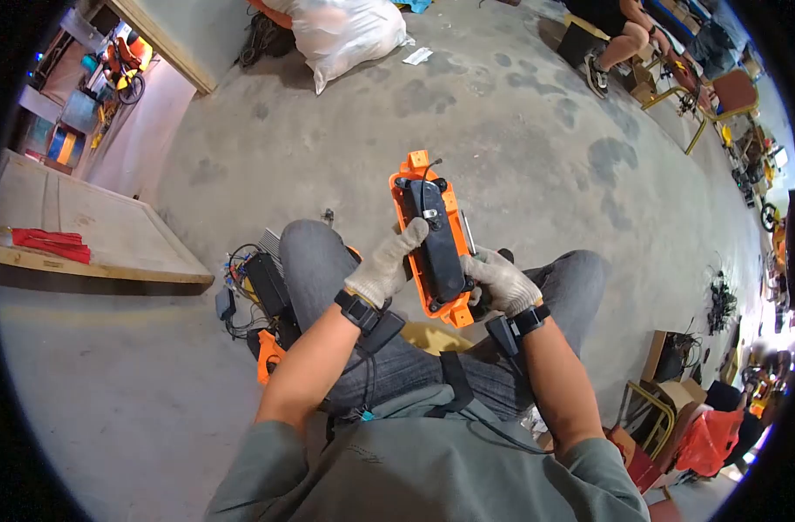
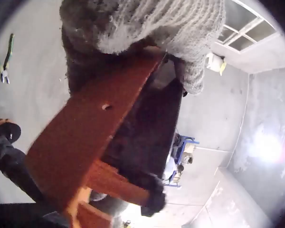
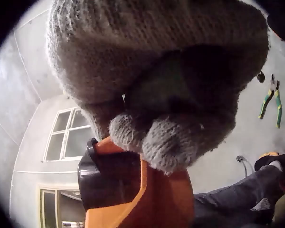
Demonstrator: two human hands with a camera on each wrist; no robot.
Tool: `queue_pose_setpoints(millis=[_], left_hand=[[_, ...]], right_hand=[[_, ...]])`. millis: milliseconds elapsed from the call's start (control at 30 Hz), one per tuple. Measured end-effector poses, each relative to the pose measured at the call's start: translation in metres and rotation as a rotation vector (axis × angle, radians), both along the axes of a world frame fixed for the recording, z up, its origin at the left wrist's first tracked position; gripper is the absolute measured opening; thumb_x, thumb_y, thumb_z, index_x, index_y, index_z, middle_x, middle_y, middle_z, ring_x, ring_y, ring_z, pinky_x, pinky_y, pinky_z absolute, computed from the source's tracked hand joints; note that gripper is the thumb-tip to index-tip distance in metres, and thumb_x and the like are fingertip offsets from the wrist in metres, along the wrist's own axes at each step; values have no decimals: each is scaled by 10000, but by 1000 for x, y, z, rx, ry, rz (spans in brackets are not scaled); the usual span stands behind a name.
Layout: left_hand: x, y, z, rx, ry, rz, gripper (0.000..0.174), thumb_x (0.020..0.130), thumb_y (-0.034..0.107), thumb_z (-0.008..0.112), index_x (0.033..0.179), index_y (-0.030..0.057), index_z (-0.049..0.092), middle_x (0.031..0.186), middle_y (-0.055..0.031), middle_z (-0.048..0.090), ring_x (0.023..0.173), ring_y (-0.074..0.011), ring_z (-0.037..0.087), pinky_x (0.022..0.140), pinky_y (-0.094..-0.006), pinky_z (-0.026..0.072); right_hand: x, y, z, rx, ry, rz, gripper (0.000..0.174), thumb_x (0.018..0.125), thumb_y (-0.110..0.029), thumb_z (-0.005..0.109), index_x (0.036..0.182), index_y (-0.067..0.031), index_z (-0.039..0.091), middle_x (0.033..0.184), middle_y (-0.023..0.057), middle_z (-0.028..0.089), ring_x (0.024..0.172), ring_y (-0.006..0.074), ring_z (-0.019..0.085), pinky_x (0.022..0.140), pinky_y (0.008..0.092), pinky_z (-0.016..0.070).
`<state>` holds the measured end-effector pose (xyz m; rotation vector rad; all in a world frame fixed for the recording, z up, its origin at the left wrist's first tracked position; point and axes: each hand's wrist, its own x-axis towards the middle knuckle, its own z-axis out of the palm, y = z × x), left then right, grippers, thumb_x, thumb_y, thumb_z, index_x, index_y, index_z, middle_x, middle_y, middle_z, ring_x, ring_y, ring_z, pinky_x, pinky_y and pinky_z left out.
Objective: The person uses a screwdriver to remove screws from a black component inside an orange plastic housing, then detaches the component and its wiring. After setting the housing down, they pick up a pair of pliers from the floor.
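Observation:
An orange housing (image 1: 458,311) with a long black part (image 1: 439,252) in it is held tilted above the lap. My gloved left hand (image 1: 382,268) grips its left side, thumb over the black part. At the lower right side, my gloved right hand (image 1: 504,283) grips the edge; a thin metal rod (image 1: 467,230) stands beside the housing there. The left wrist view shows the orange wall (image 2: 85,128) below the left glove (image 2: 142,28). In the right wrist view, curled fingertips of the right glove (image 3: 152,38) touch the orange edge (image 3: 168,194), and a dark greenish object (image 3: 164,83) lies partly hidden in the palm.
Green-handled pliers (image 3: 278,107) lie on the floor. Left of the knees are a black box (image 1: 268,283) with wires and an orange piece (image 1: 269,355). A white sack (image 1: 349,35) stands ahead; a wooden board (image 1: 84,217) is at left. A person (image 1: 619,48) sits at upper right.

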<state>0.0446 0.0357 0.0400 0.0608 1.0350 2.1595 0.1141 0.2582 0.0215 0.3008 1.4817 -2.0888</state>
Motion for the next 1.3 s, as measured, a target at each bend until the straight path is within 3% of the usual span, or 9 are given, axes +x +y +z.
queue_pose_setpoints(millis=[200, 367, 500, 533, 667, 733, 1067, 1233, 1300], left_hand=[[0, 4, -20, 114, -62, 25, 742, 919, 577, 737, 1448, 93, 548, 1332, -80, 664, 1191, -234, 674, 1076, -423, 545], [-9, -4, -8, 14, -117, 139, 722, 942, 599, 700, 1441, 99, 550, 1297, -80, 672, 1159, -230, 681, 1028, -422, 573], [-33, -28, -6, -135, 67, 363, 697, 956, 604, 684, 1428, 108, 552, 1207, -67, 682, 1048, -216, 708, 934, -401, 609], [-34, -34, -1, -77, -126, 360, 641, 957, 572, 711, 1384, 112, 586, 1192, -55, 685, 1037, -199, 708, 918, -399, 612], [-43, -61, -21, -157, -80, 352, 591, 952, 530, 744, 1359, 124, 607, 1168, -54, 689, 1057, -199, 702, 931, -412, 611], [-39, -58, -25, -142, -99, 354, 598, 947, 534, 747, 1360, 125, 603, 1159, -52, 688, 1047, -201, 705, 924, -414, 615], [-42, -50, -36, -138, -7, 337, 593, 943, 500, 761, 1345, 88, 619, 1137, -70, 711, 1006, -207, 729, 889, -395, 639], [-42, -49, -34, -82, -83, 354, 446, 984, 435, 736, 1244, 77, 679, 1054, -43, 732, 963, -178, 734, 853, -373, 646], [-43, -49, -36, -68, -102, 370, 469, 975, 433, 747, 1268, 75, 668, 1094, -47, 733, 970, -181, 735, 858, -367, 643]], right_hand=[[-4, 4, 2, -128, -68, 91, 499, 919, -476, 804, 1108, -33, 677, 814, -26, 650, 565, 48, 536, 501, 211, 430], [-11, 2, 16, 180, -91, 52, 376, 961, -344, 699, 1153, -21, 671, 824, -13, 654, 534, 63, 531, 501, 239, 453], [-13, 29, 9, 336, -55, -379, 368, 910, -270, 689, 1146, 11, 662, 867, 29, 659, 665, 107, 582, 595, 276, 457], [-12, 32, 17, 440, -67, -479, 332, 896, -239, 681, 1123, 2, 666, 852, 46, 649, 696, 127, 592, 600, 274, 464], [-8, 59, 10, 464, -145, -479, 255, 883, -184, 695, 1052, 6, 683, 830, 64, 638, 714, 148, 612, 635, 292, 507], [-8, 58, 8, 468, -148, -547, 366, 936, -127, 686, 1271, 6, 625, 962, 62, 703, 723, 109, 604, 574, 253, 484], [-3, 47, 0, 540, -123, -568, 374, 898, -178, 698, 1184, 63, 691, 879, 70, 658, 721, 151, 609, 663, 300, 514], [0, 43, -4, 659, -81, -418, 517, 898, -186, 696, 1364, 33, 647, 954, 94, 695, 764, 146, 633, 701, 305, 530], [-2, 43, 4, 740, 6, -273, 531, 927, -155, 690, 1426, 0, 592, 929, 28, 668, 745, 144, 631, 661, 267, 531]])
